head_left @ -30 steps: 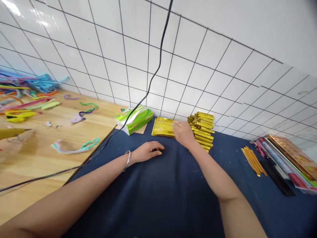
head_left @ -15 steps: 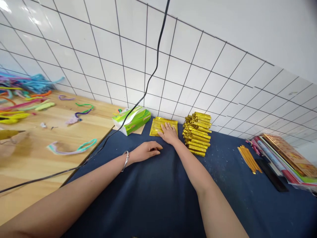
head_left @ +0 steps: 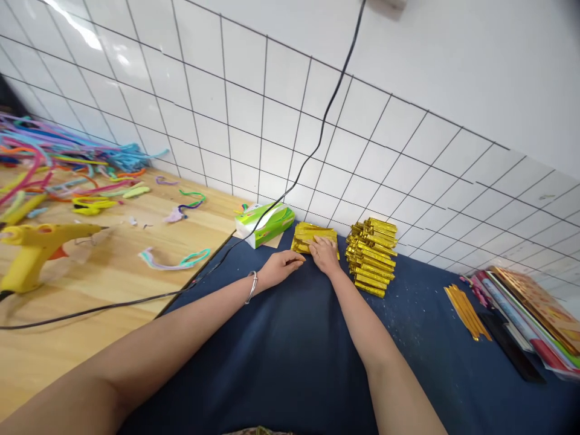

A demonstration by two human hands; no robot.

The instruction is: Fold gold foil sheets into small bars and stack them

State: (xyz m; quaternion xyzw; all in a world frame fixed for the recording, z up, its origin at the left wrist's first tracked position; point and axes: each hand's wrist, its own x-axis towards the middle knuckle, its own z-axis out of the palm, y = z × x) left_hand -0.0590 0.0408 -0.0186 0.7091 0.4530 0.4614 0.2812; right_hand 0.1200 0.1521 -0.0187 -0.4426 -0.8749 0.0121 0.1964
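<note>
My right hand [head_left: 324, 254] rests on a flat stack of folded gold foil strips [head_left: 312, 232], fingers spread over its front right part. Just left of it, my left hand [head_left: 277, 269], with a silver bangle [head_left: 252, 288] on the wrist, is loosely curled near the stack's front edge. A narrow gap shows between its thumb and fingers, and I see nothing held there. To the right of my right hand stands a taller heap of folded gold foil strips [head_left: 372, 257]. A green and white tissue pack [head_left: 267, 225] lies left of the stack.
A black cable [head_left: 312, 156] hangs across the view and runs over the wooden table [head_left: 109, 356]. On that table are a yellow glue gun [head_left: 34, 248] and colourful pipe cleaners [head_left: 90, 154]. Orange-gold strips [head_left: 467, 312], a black bar [head_left: 512, 347] and stacked books [head_left: 534, 308] lie at right.
The view has swung left, bringing the glue gun into sight. My left hand has come closer to the gold stack, thumb and fingers nearer together. My right hand's fingers are more bent; the strips look less even.
</note>
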